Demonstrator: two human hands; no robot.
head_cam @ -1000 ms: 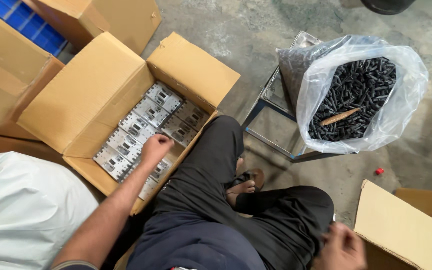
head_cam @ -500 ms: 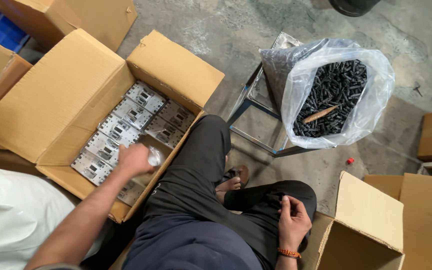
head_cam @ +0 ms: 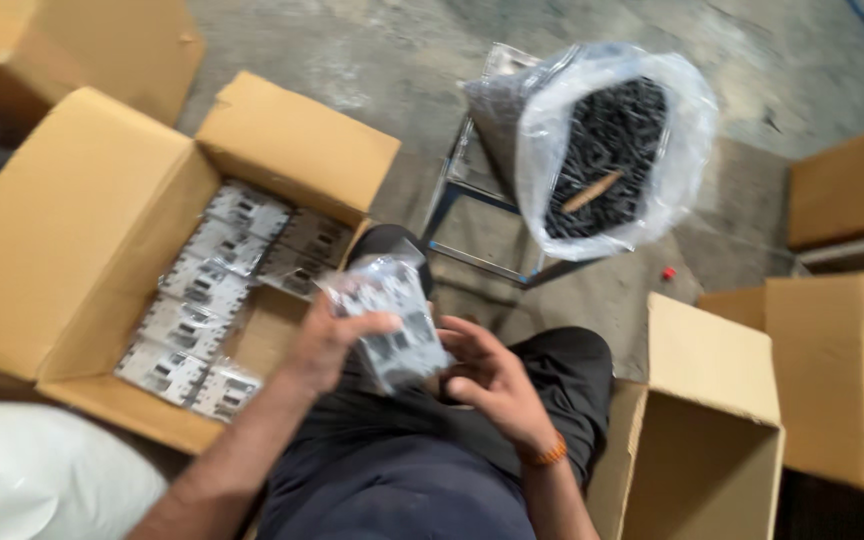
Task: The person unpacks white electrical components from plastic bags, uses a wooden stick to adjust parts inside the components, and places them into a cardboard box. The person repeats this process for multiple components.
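Holding wrapped grey part over lap, hands together.

Single head-worn view, steeply downward, close above lap and floor.

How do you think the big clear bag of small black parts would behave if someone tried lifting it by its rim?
The clear bag looks thin, so it would probably sag and stretch. Its black parts fill it deep, so it is likely heavy and may shift.
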